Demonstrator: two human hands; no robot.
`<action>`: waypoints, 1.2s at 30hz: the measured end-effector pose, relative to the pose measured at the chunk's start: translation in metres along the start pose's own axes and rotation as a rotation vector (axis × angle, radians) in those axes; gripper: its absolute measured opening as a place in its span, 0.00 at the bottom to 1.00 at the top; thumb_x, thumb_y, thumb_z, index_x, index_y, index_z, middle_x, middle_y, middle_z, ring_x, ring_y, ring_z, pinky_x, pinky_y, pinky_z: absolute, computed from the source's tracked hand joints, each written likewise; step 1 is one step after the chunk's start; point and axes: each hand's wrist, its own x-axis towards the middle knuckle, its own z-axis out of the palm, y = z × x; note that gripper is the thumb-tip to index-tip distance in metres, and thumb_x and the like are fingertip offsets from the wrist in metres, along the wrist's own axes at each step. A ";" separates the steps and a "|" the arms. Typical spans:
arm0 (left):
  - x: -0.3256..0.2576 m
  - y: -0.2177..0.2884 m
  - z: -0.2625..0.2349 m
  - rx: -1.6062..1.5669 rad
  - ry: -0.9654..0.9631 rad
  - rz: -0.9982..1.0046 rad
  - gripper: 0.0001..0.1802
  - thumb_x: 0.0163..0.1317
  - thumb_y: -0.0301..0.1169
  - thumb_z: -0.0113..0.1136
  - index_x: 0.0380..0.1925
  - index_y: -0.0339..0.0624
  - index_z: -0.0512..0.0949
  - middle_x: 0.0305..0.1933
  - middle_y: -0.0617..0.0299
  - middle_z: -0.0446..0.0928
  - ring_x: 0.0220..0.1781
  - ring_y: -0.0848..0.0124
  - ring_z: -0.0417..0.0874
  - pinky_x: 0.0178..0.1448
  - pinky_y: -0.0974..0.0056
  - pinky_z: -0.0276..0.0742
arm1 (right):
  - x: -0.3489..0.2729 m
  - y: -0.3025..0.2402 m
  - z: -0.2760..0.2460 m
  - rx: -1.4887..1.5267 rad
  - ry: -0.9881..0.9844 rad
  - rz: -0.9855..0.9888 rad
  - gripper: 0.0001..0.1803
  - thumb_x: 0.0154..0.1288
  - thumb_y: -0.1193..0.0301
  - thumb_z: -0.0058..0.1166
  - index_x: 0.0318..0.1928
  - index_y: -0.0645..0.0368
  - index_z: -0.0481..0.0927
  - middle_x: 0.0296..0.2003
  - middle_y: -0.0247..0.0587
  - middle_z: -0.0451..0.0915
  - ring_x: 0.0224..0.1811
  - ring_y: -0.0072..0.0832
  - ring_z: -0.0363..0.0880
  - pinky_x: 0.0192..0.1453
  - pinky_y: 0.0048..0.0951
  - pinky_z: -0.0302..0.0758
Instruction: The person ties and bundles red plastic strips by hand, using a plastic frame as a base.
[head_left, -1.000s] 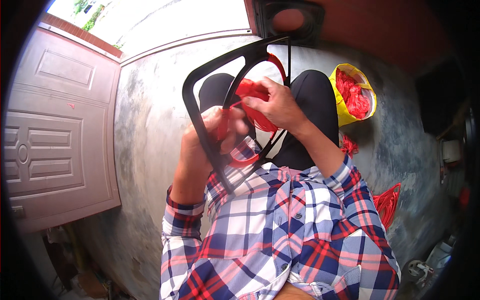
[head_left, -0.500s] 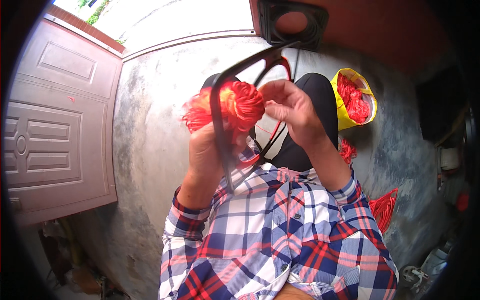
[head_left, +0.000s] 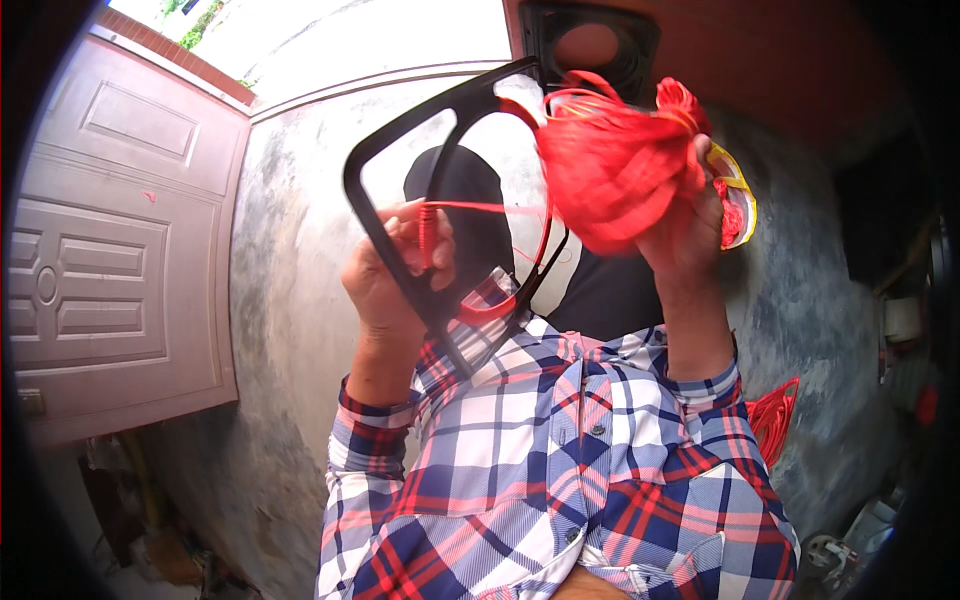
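The left hand [head_left: 395,270] is clamped around the lower left bar of a black plastic frame [head_left: 400,150], a flat piece with two rounded openings, held raised in front of the person's chest with its narrow end pointing down toward the plaid shirt [head_left: 560,460]. The thumb and fingers wrap the bar where a thin red cord [head_left: 480,207] is wound on it; the cord runs taut from there across the frame's opening to the right. The right hand [head_left: 690,235] is closed on a bundle of red netting [head_left: 605,175], gripping it from below and behind, so the bundle sits just beside the frame's upper right edge and partly in front of it. The two hands are apart, joined only by the stretched cord. Beyond the right hand a yellow bag [head_left: 740,200] with red material inside lies on the grey concrete floor [head_left: 290,300], mostly hidden by the bundle. More red netting [head_left: 775,420] lies on the floor beside the person's right elbow. A panelled pink door [head_left: 110,250] stands open toward the left side of the floor, and a second black frame [head_left: 590,40] rests near the floor's far edge.
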 end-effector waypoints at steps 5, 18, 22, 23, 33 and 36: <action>0.001 0.014 -0.021 -0.024 0.041 -0.015 0.18 0.68 0.35 0.42 0.42 0.32 0.76 0.31 0.46 0.73 0.25 0.67 0.72 0.21 0.68 0.68 | -0.023 -0.039 -0.073 0.267 -0.152 0.366 0.26 0.74 0.49 0.43 0.56 0.58 0.71 0.50 0.43 0.78 0.54 0.34 0.77 0.59 0.43 0.75; -0.007 0.002 0.036 0.279 0.037 -0.104 0.26 0.72 0.39 0.44 0.60 0.30 0.70 0.55 0.42 0.75 0.28 0.73 0.75 0.24 0.70 0.68 | -0.002 0.072 -0.052 -1.532 -0.050 0.237 0.14 0.58 0.62 0.66 0.38 0.58 0.81 0.28 0.46 0.81 0.31 0.40 0.82 0.39 0.36 0.76; -0.015 -0.004 0.031 0.028 -0.144 -0.203 0.27 0.70 0.47 0.46 0.55 0.33 0.74 0.48 0.41 0.76 0.29 0.68 0.76 0.24 0.68 0.69 | 0.029 0.067 -0.007 -0.734 -0.042 0.481 0.22 0.60 0.68 0.64 0.53 0.63 0.78 0.51 0.39 0.75 0.50 0.26 0.77 0.53 0.27 0.75; -0.017 -0.006 0.034 -0.076 -0.093 -0.225 0.33 0.69 0.54 0.41 0.54 0.33 0.74 0.41 0.41 0.76 0.25 0.66 0.75 0.22 0.67 0.67 | 0.028 0.065 0.001 -0.659 -0.136 0.423 0.23 0.59 0.71 0.63 0.54 0.65 0.77 0.51 0.40 0.75 0.51 0.28 0.77 0.57 0.29 0.73; -0.004 -0.015 0.037 -0.056 0.051 -0.097 0.28 0.64 0.42 0.57 0.59 0.38 0.69 0.50 0.53 0.78 0.42 0.69 0.83 0.29 0.72 0.78 | -0.009 0.047 0.001 -0.712 -0.020 0.405 0.26 0.58 0.75 0.62 0.57 0.61 0.71 0.49 0.35 0.77 0.51 0.21 0.76 0.53 0.25 0.72; -0.007 -0.018 0.041 0.000 0.094 -0.126 0.25 0.62 0.42 0.60 0.54 0.39 0.72 0.41 0.58 0.80 0.31 0.73 0.81 0.26 0.74 0.73 | -0.010 0.060 0.039 -0.463 0.050 0.357 0.35 0.53 0.74 0.69 0.60 0.60 0.66 0.52 0.37 0.76 0.53 0.20 0.74 0.55 0.26 0.73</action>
